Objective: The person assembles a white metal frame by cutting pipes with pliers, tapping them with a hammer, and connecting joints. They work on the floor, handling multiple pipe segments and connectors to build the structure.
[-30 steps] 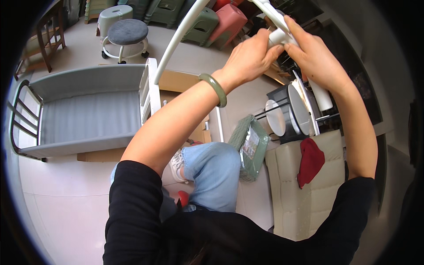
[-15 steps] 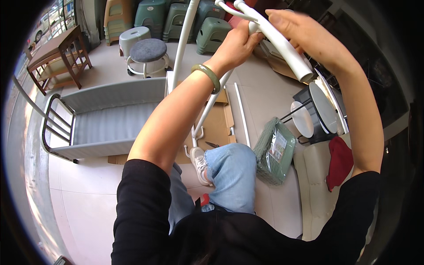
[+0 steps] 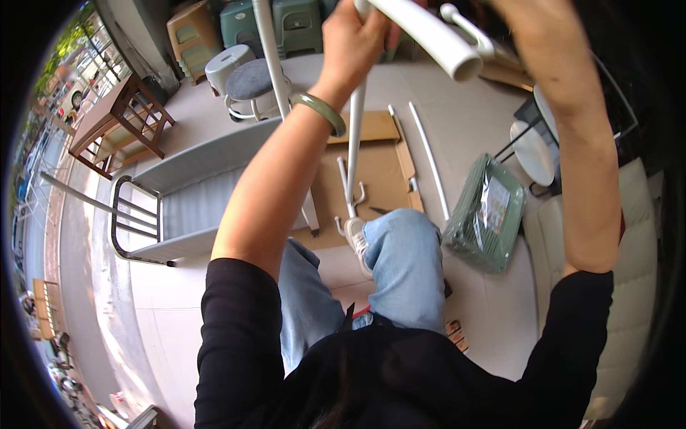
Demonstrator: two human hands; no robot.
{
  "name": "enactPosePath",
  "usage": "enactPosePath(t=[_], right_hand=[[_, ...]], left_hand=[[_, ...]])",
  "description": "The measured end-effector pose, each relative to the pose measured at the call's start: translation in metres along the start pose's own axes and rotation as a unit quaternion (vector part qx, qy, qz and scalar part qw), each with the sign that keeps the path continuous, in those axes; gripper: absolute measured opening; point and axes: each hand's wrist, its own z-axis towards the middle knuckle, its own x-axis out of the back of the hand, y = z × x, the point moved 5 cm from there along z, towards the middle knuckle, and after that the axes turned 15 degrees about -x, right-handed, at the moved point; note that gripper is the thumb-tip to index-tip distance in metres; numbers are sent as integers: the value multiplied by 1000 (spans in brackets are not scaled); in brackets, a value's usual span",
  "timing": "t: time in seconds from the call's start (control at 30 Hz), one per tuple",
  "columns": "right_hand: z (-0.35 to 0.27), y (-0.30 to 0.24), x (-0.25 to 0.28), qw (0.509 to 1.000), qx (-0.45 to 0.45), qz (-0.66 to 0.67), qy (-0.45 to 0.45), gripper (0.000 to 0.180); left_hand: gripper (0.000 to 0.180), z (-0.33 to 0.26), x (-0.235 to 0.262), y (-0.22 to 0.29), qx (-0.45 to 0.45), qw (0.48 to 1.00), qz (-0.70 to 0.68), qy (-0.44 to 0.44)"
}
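Note:
My left hand (image 3: 351,37), below a green bangle, is wrapped round a white metal pole (image 3: 356,129) near its top. The pole stands upright on the floor, with curved white hooks (image 3: 359,193) near its foot beside my shoe. Across its top, a thick white tube (image 3: 429,36) points its hollow end toward me. A white hook with a round knob (image 3: 464,28) shows just right of that tube. My right hand (image 3: 532,16) is raised at the top edge, blurred, with its fingers out of the picture, so I cannot see what they touch.
Flat cardboard (image 3: 382,164) and a loose white rod (image 3: 431,161) lie on the floor. A grey fabric cot (image 3: 193,207) stands left, a wrapped green basket stack (image 3: 486,214) right. Behind are a round stool (image 3: 250,79), a wooden table (image 3: 107,118) and stacked plastic stools (image 3: 296,28).
My view has shifted. My left hand still grips the pole, now higher in the picture. My right hand has left the thick tube's side and moved up to the top edge.

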Motion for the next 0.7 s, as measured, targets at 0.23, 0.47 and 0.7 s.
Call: enactPosePath(t=[0.23, 0.47, 0.7], right_hand=[[-302, 219, -204, 806, -558, 112, -162, 23], [-585, 164, -379, 490, -760, 13, -427, 36], [-616, 163, -365, 539, -734, -182, -371, 29]], left_hand=[[22, 10, 17, -10, 74, 995, 25, 63], [16, 25, -13, -1, 123, 989, -74, -29], [32, 25, 12, -9, 114, 992, -44, -40]])
